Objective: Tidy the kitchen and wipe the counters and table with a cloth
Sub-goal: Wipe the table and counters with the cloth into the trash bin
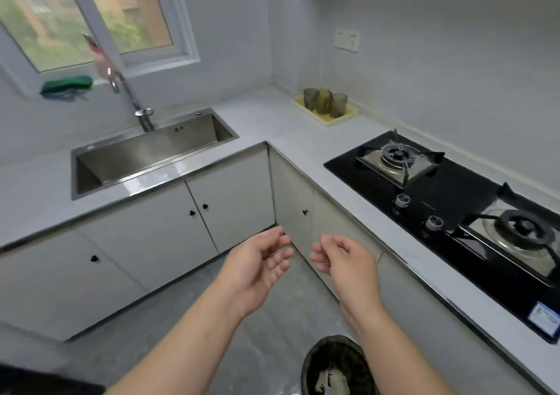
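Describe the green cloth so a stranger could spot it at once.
Find the steel sink under the window. On the window ledge above it, left of the curved tap, lies the green cloth. It is the only bright green thing there and lies low, while the pinkish item beside it stands up.

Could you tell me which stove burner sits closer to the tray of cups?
The far burner, up by the tray; the near burner lies at the picture's right edge.

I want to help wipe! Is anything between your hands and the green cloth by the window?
Nothing visible does. The left hand and right hand are empty; the green cloth sits on the sill beyond the sink.
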The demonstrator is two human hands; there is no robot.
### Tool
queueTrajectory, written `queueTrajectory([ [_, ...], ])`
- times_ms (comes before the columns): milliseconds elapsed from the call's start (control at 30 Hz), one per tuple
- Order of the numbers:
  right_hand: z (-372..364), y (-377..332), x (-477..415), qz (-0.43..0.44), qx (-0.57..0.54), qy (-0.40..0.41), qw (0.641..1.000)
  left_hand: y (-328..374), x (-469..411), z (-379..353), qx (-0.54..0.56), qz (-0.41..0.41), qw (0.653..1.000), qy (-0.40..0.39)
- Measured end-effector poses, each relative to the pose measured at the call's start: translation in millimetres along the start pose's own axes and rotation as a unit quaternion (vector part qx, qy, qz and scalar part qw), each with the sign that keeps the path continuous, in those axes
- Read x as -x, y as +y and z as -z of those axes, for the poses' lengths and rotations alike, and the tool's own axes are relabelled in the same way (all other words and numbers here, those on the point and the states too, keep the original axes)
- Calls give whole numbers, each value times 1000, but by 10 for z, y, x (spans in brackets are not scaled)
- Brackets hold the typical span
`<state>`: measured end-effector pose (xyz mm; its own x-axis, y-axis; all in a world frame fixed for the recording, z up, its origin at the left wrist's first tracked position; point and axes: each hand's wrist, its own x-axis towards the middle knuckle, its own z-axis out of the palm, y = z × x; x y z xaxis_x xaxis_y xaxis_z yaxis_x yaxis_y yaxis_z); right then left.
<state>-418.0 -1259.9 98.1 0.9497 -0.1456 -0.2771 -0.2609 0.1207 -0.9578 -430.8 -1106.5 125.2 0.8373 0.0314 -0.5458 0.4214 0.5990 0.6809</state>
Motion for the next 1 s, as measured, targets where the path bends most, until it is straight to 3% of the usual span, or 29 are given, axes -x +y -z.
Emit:
queueTrajectory([
  [200,-1245,-247,154,25,-9,-116,993,804,389,817,120,-102,986,57],
  [400,-2530,-323,349,63,-7,-201,978,1570,521,1702,173,-172,966,87],
  [667,-4311,-47,284,40,18,-214,976,2570,244,3096,184,-161,962,122],
  [1000,-5889,0,-263,32,47,-232,971,3721,-486,4000,205,-174,953,142],
])
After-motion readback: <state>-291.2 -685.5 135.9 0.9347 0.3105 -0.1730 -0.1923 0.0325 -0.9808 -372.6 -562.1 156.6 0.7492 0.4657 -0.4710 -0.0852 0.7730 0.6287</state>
